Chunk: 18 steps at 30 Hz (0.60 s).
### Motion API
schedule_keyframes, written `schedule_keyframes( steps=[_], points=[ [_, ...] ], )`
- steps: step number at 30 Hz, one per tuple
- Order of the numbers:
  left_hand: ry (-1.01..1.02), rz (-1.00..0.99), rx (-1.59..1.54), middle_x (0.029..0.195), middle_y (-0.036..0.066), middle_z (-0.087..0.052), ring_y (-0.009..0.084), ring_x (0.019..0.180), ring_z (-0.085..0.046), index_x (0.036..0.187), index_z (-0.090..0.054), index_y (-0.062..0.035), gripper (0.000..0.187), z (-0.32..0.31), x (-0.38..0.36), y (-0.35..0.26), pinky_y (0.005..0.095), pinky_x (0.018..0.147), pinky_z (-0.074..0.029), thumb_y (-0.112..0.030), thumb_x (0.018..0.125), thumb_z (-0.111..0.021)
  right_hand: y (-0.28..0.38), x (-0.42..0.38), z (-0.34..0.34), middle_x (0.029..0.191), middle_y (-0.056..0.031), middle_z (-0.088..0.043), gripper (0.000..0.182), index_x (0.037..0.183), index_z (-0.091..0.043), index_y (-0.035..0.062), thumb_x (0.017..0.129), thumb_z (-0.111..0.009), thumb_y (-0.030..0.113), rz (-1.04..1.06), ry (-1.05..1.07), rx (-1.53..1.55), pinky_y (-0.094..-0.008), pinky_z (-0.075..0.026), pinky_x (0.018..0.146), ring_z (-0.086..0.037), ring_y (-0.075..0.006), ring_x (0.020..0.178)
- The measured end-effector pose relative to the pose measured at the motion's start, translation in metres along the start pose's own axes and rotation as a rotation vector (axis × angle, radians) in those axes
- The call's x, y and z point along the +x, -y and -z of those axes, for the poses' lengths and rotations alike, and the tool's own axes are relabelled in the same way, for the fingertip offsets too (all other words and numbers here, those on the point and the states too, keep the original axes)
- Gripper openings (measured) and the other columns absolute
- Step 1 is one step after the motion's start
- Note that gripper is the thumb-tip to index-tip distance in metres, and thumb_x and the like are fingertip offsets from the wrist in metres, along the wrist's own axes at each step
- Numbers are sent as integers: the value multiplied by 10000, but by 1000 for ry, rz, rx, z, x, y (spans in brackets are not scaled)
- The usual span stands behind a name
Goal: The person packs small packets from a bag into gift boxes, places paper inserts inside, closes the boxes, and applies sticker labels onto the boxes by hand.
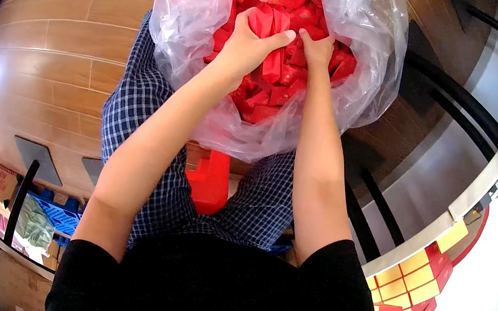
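Head view: in a clear plastic bag [184,30], nearer its far rim, the left hand [247,49] grasps red packets [277,21], long axis pointing away from the person; the right hand [318,50] is just beside, its grip seemingly hidden, so I cannot tell.

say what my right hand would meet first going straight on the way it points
Your right hand would likely meet the red packets heaped in the plastic bag first; depth is hard to judge.

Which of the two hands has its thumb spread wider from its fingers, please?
The left hand, left of the right hand, whose spread is narrower.
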<state>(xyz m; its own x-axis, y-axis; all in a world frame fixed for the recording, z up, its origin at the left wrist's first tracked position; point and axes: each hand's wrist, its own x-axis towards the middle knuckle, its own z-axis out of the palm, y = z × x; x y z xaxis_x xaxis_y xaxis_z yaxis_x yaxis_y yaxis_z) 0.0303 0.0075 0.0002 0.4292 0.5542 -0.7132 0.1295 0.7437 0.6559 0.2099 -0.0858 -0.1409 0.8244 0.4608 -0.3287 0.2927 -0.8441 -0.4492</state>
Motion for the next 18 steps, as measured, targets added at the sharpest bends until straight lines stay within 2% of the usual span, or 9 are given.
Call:
schedule_keyframes(
  steps=[2,4,5,8,10,12,13,14,18],
  points=[
    [54,57,-56,1282,163,-487,224,1179,-501,1413,-203,27,961,1,5,2,341,1002,-416,-309,745,-808,5,1,2,1266,-344,-483,940,1297,-376,-124,655,-791,422,10,26,-22,-433,-395,1028,-502,-449,1158],
    [33,62,-52,1251,145,-504,221,1149,-516,1379,-252,16,900,-1,6,1,348,986,-428,-311,752,-807,6,2,8,1280,-341,-471,943,1315,-348,-120,653,-787,389,15,42,-51,-434,-401,1025,-508,-448,1151],
    [39,72,-76,1234,135,-514,218,1131,-524,1362,-272,12,868,-1,6,0,351,977,-434,-312,757,-805,5,3,13,1280,-325,-471,930,1332,-324,-110,662,-771,354,-85,114,134,-434,-447,969,-544,-429,1098],
    [27,104,-120,1175,116,-549,209,1058,-563,1288,-337,-6,752,-6,-3,-9,356,911,-476,-297,771,-799,39,-39,69,1107,-194,-562,719,1307,-321,-27,756,-696,243,-332,294,640,-353,-571,676,-638,-241,799],
    [133,104,-129,1166,113,-557,205,1035,-577,1284,-344,-12,739,0,4,-2,369,877,-496,-289,772,-799,49,-75,89,1013,-142,-585,472,1209,-374,7,858,-634,187,-341,142,1056,-369,-573,708,-640,-241,777],
    [137,134,-163,1160,96,-562,202,1042,-582,1296,-329,-39,709,-7,-13,-14,396,884,-500,-290,803,-771,59,-110,111,1033,-125,-584,378,1167,-397,34,898,-614,187,-270,51,1253,-373,-551,783,-632,-247,856],
    [211,157,-160,1156,79,-563,195,1048,-579,1294,-337,-48,689,-9,-14,-15,399,900,-493,-302,813,-760,62,-124,117,1035,-109,-585,340,1150,-410,62,916,-612,203,-197,-1,1242,-356,-540,780,-634,-243,861],
    [286,179,-154,1153,61,-564,188,1055,-576,1291,-345,-57,669,-8,-14,-14,403,915,-485,-314,823,-749,65,-140,123,1047,-80,-589,344,1145,-471,60,893,-659,199,-190,-9,1265,-303,-494,806,-602,-170,873],
    [374,116,-133,1171,39,-561,161,1066,-564,1274,-415,-107,548,-24,-41,-5,373,923,-468,-291,855,-718,73,-199,137,1097,-93,-604,351,1144,-587,21,875,-671,231,60,23,794,-311,-436,923,-576,-224,1027]
  ],
)
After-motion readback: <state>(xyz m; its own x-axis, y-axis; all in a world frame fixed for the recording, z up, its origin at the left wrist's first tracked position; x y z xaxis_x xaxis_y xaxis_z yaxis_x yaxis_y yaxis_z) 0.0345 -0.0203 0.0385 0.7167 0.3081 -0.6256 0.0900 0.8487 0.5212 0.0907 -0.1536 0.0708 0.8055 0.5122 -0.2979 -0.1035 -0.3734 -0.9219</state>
